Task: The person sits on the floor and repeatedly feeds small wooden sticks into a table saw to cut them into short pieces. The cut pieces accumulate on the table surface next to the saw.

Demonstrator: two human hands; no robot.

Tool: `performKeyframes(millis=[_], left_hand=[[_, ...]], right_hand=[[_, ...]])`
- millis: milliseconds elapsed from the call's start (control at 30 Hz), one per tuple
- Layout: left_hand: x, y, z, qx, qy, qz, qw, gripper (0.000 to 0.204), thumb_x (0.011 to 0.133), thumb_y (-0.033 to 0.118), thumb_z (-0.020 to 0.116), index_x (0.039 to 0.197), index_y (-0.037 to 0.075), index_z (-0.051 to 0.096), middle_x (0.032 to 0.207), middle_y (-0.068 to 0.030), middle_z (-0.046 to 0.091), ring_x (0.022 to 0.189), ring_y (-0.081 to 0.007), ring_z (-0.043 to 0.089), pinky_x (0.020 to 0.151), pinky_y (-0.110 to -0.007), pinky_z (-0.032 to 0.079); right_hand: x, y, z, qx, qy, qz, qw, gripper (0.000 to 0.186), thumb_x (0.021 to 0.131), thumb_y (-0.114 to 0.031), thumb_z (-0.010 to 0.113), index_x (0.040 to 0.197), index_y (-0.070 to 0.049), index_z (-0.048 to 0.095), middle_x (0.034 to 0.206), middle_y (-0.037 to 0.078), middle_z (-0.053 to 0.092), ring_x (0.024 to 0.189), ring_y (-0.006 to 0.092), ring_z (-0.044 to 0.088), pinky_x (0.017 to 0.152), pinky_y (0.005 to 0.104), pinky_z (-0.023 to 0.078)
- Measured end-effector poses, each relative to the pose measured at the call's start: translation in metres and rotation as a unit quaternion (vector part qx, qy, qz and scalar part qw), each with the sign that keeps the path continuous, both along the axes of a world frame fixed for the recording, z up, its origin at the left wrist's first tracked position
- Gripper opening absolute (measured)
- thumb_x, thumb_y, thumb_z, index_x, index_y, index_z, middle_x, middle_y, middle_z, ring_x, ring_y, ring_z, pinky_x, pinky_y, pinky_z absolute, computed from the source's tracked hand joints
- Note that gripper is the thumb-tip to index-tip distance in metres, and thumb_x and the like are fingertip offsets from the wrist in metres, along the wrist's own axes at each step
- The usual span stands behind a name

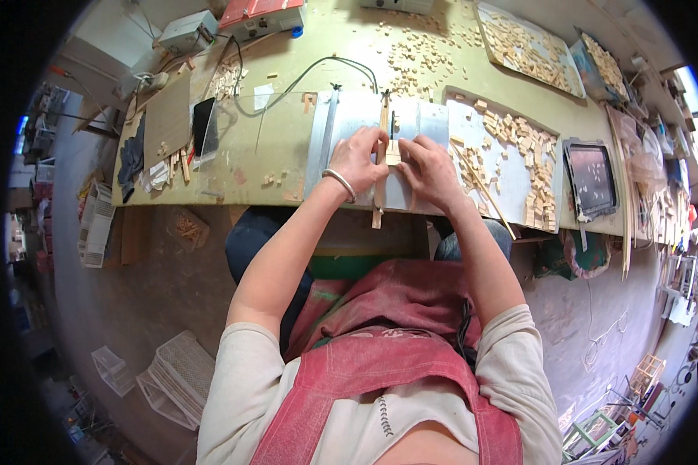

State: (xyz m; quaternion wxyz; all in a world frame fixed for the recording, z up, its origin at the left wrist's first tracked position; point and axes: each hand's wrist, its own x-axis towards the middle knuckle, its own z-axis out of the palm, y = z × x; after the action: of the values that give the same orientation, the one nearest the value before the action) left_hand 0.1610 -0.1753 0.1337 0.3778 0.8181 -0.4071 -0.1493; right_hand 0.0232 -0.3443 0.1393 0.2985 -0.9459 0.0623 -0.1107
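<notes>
At the middle of a metal plate [341, 146], a long narrow wooden strip [377, 208] runs front to back and hangs past the bench's front edge. My left hand [358, 161], with a bangle at the wrist, has its fingers curled onto that strip. My right hand [428, 172] is closed, its fingertips on a small pale wooden block [392, 153] lying beside the strip. A short dark part stands just behind the block; its detail is too small to make out. The fingertips partly hide the block.
A board of scattered wooden blocks [541, 170] and a loose stick [485, 194] lie right of my hands. Further out are a dark tray [591, 174], a clear sheet [240, 155], a phone-like black slab [204, 124], a cable [302, 74], a red machine [260, 15] and another block tray [527, 54].
</notes>
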Motion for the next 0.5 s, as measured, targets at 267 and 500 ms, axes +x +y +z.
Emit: performKeyframes(millis=[267, 500], left_hand=[[0.013, -0.009, 0.000, 0.000, 0.005, 0.004, 1.000, 0.038, 0.076, 0.019, 0.081, 0.110, 0.009, 0.068, 0.106, -0.0122, 0.069, 0.097, -0.0331, 0.072, 0.088, -0.046, 0.058], [0.024, -0.017, -0.003, 0.012, -0.008, -0.001, 1.000, 0.039, 0.076, 0.020, 0.080, 0.112, 0.010, 0.068, 0.102, -0.0116, 0.067, 0.092, -0.0306, 0.069, 0.085, -0.043, 0.058]], right_hand=[[0.012, -0.006, -0.002, 0.011, 0.014, -0.025, 1.000, 0.041, 0.093, -0.020, 0.078, 0.132, -0.008, 0.070, 0.113, 0.015, 0.066, 0.111, 0.0366, 0.066, 0.098, 0.0468, 0.052], [0.025, -0.016, -0.002, 0.027, 0.009, -0.025, 0.999, 0.041, 0.093, -0.016, 0.080, 0.132, -0.006, 0.071, 0.110, 0.015, 0.067, 0.099, 0.0340, 0.070, 0.089, 0.0449, 0.057]])
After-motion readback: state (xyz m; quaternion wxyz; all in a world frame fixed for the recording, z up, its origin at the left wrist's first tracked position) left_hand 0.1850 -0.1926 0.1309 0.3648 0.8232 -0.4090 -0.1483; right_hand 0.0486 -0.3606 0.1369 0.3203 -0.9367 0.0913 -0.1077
